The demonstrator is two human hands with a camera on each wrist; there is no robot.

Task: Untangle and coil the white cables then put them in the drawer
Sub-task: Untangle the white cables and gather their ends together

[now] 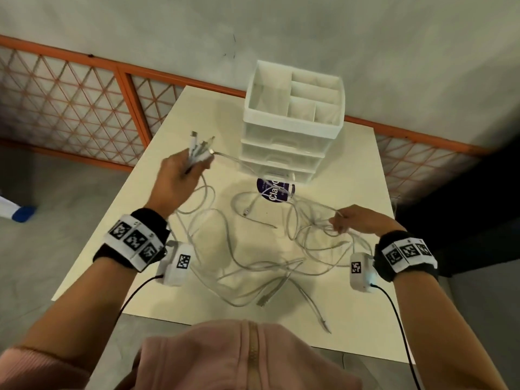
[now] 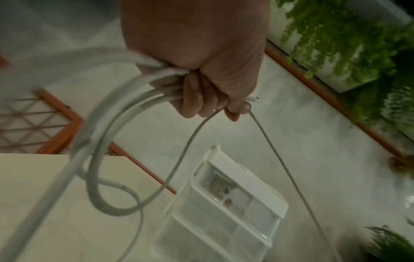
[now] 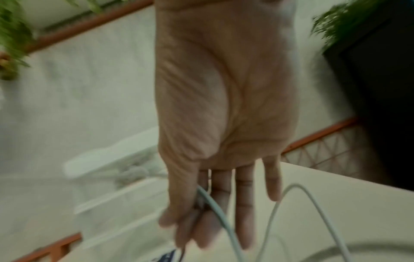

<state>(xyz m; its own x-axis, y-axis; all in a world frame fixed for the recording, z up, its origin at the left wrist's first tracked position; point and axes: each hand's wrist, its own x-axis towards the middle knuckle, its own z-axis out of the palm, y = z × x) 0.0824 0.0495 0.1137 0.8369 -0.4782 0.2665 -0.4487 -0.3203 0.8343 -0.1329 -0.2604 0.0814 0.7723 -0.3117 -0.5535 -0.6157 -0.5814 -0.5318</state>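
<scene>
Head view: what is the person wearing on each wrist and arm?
Each bare forearm carries a black wrist strap with a white band of square black-and-white markers: left band, right band. A small white camera box with its own marker hangs beside each wrist, trailing a thin black cable. Pink sleeves are pushed up.

A cream rectangular table is lying beneath both hands. A round purple printed sticker is sitting ahead, between them. An orange-framed lattice fence is running beyond the left hand. Green foliage is hanging further off.
</scene>
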